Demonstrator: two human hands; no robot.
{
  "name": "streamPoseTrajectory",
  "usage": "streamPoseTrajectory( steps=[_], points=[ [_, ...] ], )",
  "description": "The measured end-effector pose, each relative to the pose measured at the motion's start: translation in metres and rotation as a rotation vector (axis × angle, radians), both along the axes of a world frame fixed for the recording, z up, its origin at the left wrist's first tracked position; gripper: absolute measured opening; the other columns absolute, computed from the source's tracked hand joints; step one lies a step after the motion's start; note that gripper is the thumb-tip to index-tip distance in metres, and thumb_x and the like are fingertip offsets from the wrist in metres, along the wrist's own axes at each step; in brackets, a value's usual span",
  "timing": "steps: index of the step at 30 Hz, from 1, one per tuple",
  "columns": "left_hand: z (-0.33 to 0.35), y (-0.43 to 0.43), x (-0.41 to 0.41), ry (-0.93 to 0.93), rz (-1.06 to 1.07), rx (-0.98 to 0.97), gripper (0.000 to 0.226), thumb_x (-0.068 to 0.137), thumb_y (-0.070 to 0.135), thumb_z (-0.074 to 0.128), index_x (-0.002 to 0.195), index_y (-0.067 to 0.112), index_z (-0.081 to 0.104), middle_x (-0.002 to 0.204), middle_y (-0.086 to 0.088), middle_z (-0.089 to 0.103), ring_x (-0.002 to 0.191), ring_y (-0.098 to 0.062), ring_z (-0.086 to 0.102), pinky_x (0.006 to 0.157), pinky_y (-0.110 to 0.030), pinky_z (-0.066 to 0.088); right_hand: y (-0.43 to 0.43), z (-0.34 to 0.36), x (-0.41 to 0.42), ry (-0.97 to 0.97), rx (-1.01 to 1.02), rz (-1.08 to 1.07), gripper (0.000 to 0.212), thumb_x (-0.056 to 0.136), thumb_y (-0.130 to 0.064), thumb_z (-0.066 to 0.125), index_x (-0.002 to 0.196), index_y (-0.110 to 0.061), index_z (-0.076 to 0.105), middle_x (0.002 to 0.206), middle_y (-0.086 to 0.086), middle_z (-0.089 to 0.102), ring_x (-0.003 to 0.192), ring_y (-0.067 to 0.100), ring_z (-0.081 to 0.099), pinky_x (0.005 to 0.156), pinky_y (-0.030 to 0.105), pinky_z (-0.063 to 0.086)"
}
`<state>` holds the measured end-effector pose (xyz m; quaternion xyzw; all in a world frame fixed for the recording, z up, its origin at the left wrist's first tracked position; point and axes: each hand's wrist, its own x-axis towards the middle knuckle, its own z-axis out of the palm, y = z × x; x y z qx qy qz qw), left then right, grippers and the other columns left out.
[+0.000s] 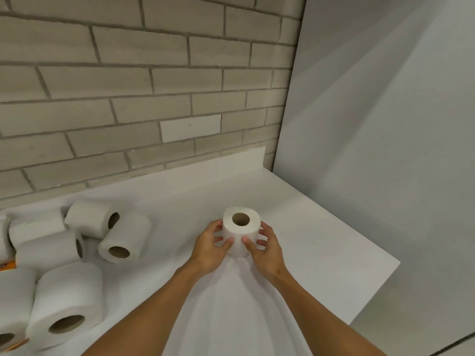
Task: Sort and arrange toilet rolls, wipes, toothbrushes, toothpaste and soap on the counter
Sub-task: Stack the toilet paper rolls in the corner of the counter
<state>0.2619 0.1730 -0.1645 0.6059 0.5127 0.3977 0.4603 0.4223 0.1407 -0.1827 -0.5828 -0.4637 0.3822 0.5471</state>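
Roll (240, 231) upright on counter (316, 255), clasped by left grip (208, 249) and right grip (267, 249); at least six rolls (123, 238) heaped.

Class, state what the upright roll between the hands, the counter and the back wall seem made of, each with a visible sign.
Roll: soft matte white paper, brown cardboard-looking core. Counter: smooth white, faint sheen; laminate or stone, unclear. Wall: pale matte brick or brick-look tile, recessed dark joints.

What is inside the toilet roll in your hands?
Only a brown cardboard tube shows inside the toilet roll. Deeper down is in shadow and cannot be seen.
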Motion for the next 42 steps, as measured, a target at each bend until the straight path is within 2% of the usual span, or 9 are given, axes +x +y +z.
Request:
streamPoseTrajectory(
  steps=[6, 10, 17, 22, 24, 30, 34, 38, 42],
  points=[
    [0.001, 0.034, 0.030, -0.005, 0.077, -0.009, 0.050, 0.085, 0.017, 0.070, 0.130, 0.021, 0.048, 0.120, 0.003, 0.056, 0.099, -0.017, 0.059, 0.068, -0.011, 0.044, 0.043, 0.001, 0.029, -0.033, 0.002, 0.066, 0.068, 0.080, -0.035, 0.075, 0.139, -0.026, 0.042, 0.129, -0.002, 0.054, 0.112, 0.021, 0.058, 0.078, 0.018, 0.055],
    [0.002, 0.057, 0.055, -0.004, 0.103, -0.025, 0.049, 0.086, 0.018, 0.069, 0.130, 0.021, 0.048, 0.121, 0.004, 0.056, 0.099, -0.018, 0.060, 0.076, -0.020, 0.047, 0.073, 0.003, 0.057, -0.050, -0.019, 0.096, 0.068, 0.082, -0.032, 0.075, 0.140, -0.024, 0.040, 0.131, 0.000, 0.054, 0.113, 0.023, 0.058, 0.083, 0.021, 0.054],
    [0.008, 0.095, 0.098, 0.017, 0.136, -0.057, 0.050, 0.087, 0.017, 0.067, 0.132, 0.019, 0.046, 0.125, 0.003, 0.053, 0.101, -0.017, 0.058, 0.076, -0.016, 0.046, 0.121, 0.007, 0.099, -0.056, -0.044, 0.146, 0.070, 0.081, -0.028, 0.075, 0.141, -0.026, 0.038, 0.128, -0.002, 0.053, 0.108, 0.020, 0.058, 0.073, 0.014, 0.053],
    [0.010, 0.123, 0.123, 0.069, 0.161, -0.060, 0.050, 0.088, 0.018, 0.066, 0.134, 0.019, 0.045, 0.128, 0.001, 0.053, 0.105, -0.020, 0.060, 0.091, -0.028, 0.050, 0.151, 0.008, 0.123, -0.045, -0.070, 0.160, 0.072, 0.082, -0.023, 0.075, 0.142, -0.024, 0.036, 0.122, -0.005, 0.051, 0.098, 0.012, 0.057, 0.063, 0.007, 0.049],
    [0.010, 0.132, 0.129, 0.089, 0.167, -0.056, 0.050, 0.088, 0.019, 0.066, 0.134, 0.020, 0.045, 0.128, 0.002, 0.054, 0.106, -0.021, 0.060, 0.091, -0.027, 0.049, 0.162, 0.007, 0.130, -0.028, -0.073, 0.169, 0.071, 0.082, -0.021, 0.076, 0.141, -0.025, 0.038, 0.121, -0.005, 0.052, 0.095, 0.009, 0.057, 0.062, 0.007, 0.049],
    [0.006, 0.169, 0.152, 0.094, 0.185, -0.063, 0.051, 0.086, 0.023, 0.068, 0.132, 0.021, 0.046, 0.128, 0.002, 0.055, 0.103, -0.019, 0.061, 0.091, -0.033, 0.052, 0.205, 0.001, 0.155, 0.022, -0.074, 0.175, 0.073, 0.078, -0.022, 0.079, 0.140, -0.026, 0.042, 0.125, -0.003, 0.056, 0.103, 0.015, 0.061, 0.074, 0.017, 0.053],
    [0.005, 0.188, 0.163, 0.091, 0.193, -0.059, 0.050, 0.086, 0.021, 0.069, 0.131, 0.020, 0.047, 0.126, 0.001, 0.055, 0.102, -0.020, 0.061, 0.089, -0.032, 0.052, 0.229, -0.003, 0.167, 0.024, -0.065, 0.193, 0.072, 0.077, -0.024, 0.080, 0.139, -0.027, 0.043, 0.123, -0.007, 0.058, 0.102, 0.011, 0.061, 0.077, 0.019, 0.052],
    [0.004, 0.211, 0.176, 0.101, 0.200, -0.058, 0.052, 0.086, 0.021, 0.068, 0.133, 0.020, 0.046, 0.129, -0.001, 0.056, 0.101, -0.020, 0.062, 0.090, -0.034, 0.052, 0.255, -0.007, 0.177, 0.027, -0.054, 0.220, 0.069, 0.078, -0.025, 0.080, 0.137, -0.032, 0.046, 0.123, -0.008, 0.058, 0.105, 0.015, 0.061, 0.087, 0.028, 0.054],
    [0.002, 0.230, 0.186, 0.119, 0.188, -0.083, 0.059, 0.088, 0.022, 0.066, 0.141, 0.021, 0.039, 0.137, 0.000, 0.050, 0.109, -0.020, 0.059, 0.093, -0.032, 0.050, 0.279, -0.005, 0.187, 0.000, -0.035, 0.259, 0.064, 0.080, -0.025, 0.078, 0.135, -0.031, 0.048, 0.121, -0.009, 0.058, 0.103, 0.012, 0.059, 0.073, 0.015, 0.051]
  ],
)
